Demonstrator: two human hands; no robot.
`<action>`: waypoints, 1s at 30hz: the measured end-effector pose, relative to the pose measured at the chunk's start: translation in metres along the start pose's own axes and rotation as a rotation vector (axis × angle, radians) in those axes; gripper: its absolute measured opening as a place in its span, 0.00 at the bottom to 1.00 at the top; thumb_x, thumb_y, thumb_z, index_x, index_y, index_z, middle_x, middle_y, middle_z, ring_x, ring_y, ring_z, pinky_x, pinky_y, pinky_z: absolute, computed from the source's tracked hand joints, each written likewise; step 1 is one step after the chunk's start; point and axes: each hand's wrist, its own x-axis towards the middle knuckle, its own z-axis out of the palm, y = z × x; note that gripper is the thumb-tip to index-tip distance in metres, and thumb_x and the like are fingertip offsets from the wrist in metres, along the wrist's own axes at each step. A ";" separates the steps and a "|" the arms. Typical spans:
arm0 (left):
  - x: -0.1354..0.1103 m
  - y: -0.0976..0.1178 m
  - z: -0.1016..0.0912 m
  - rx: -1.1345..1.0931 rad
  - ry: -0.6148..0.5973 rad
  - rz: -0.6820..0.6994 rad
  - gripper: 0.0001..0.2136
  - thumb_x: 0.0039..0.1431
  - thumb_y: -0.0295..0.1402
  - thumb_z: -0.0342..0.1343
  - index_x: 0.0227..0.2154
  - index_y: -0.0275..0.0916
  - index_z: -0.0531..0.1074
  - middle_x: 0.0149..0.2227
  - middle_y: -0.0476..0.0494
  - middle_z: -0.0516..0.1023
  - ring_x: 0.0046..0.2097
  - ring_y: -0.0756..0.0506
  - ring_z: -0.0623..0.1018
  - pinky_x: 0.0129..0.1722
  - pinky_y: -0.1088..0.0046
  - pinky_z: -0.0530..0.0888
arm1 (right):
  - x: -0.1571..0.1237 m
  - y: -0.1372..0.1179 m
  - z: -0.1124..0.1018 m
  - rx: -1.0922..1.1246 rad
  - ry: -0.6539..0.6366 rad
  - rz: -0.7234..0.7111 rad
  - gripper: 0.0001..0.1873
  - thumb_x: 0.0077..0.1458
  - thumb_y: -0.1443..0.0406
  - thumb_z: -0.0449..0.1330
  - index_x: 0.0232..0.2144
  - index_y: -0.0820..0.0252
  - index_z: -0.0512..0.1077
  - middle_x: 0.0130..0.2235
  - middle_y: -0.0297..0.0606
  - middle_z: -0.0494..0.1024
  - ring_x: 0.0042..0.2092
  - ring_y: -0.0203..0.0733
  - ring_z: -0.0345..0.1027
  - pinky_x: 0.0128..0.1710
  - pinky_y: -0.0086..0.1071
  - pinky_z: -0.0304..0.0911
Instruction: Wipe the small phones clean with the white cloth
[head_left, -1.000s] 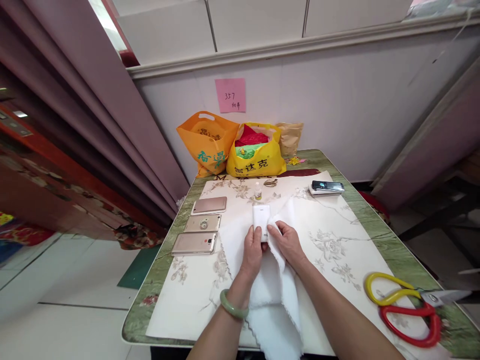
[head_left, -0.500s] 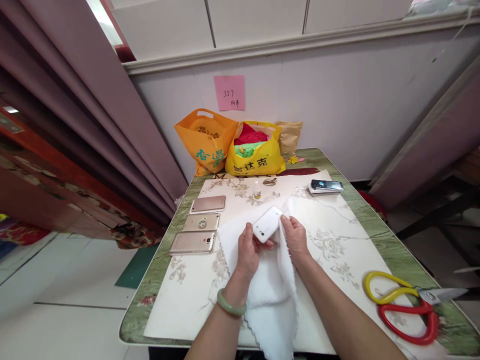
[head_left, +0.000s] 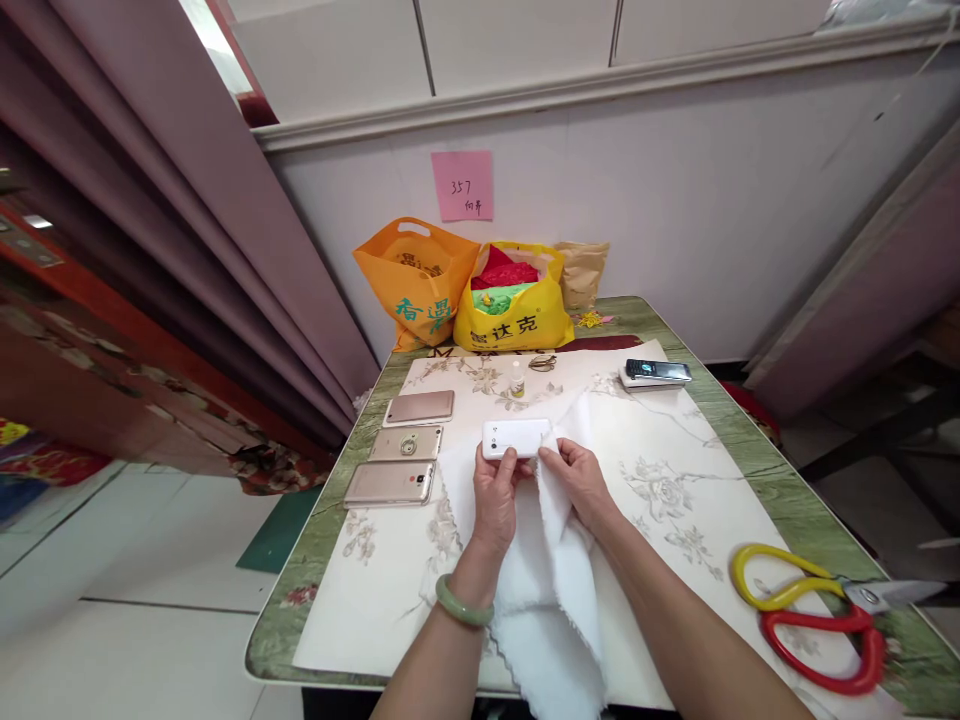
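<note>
A white smartphone (head_left: 516,437) lies level, its camera side up, held by its left end in my left hand (head_left: 497,495), thumb along the near edge. My right hand (head_left: 581,482) is closed on a white cloth (head_left: 536,580), pinching a fold of it against the phone's right end. The cloth hangs from there over the near edge of the table. To the left of my hands three phones lie in a column: a rose-gold phone (head_left: 421,406), a gold phone with a ring holder (head_left: 406,443) and a larger gold phone (head_left: 388,483).
A small bottle (head_left: 517,380) and glasses (head_left: 542,362) stand beyond my hands. A dark keypad phone (head_left: 658,371) rests on a white one at right. Large scissors (head_left: 832,600) lie near right. An orange bag (head_left: 420,285) and a yellow bag (head_left: 517,325) stand at the back.
The white phone has turned from a slant to level. My right hand has moved slightly left and down with the cloth, which now covers the phone's right end.
</note>
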 end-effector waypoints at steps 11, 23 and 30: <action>0.000 -0.001 -0.006 0.106 0.027 -0.010 0.13 0.49 0.36 0.62 0.36 0.39 0.66 0.26 0.55 0.70 0.21 0.55 0.67 0.23 0.79 0.66 | 0.001 0.001 -0.001 0.112 0.066 0.009 0.22 0.49 0.46 0.63 0.27 0.58 0.67 0.23 0.30 0.70 0.23 0.35 0.59 0.22 0.28 0.57; 0.004 -0.002 -0.010 0.039 0.155 0.009 0.16 0.51 0.44 0.62 0.35 0.37 0.70 0.26 0.53 0.69 0.26 0.54 0.68 0.26 0.79 0.66 | -0.003 -0.001 0.001 -0.023 -0.033 -0.029 0.20 0.48 0.49 0.65 0.24 0.58 0.67 0.23 0.29 0.70 0.23 0.35 0.59 0.22 0.28 0.55; 0.000 0.001 -0.005 0.168 0.078 0.091 0.17 0.54 0.44 0.59 0.43 0.40 0.71 0.34 0.48 0.75 0.33 0.50 0.73 0.35 0.75 0.71 | -0.003 0.000 0.001 -0.035 -0.059 -0.028 0.20 0.47 0.48 0.65 0.26 0.58 0.70 0.25 0.31 0.73 0.25 0.37 0.63 0.24 0.29 0.58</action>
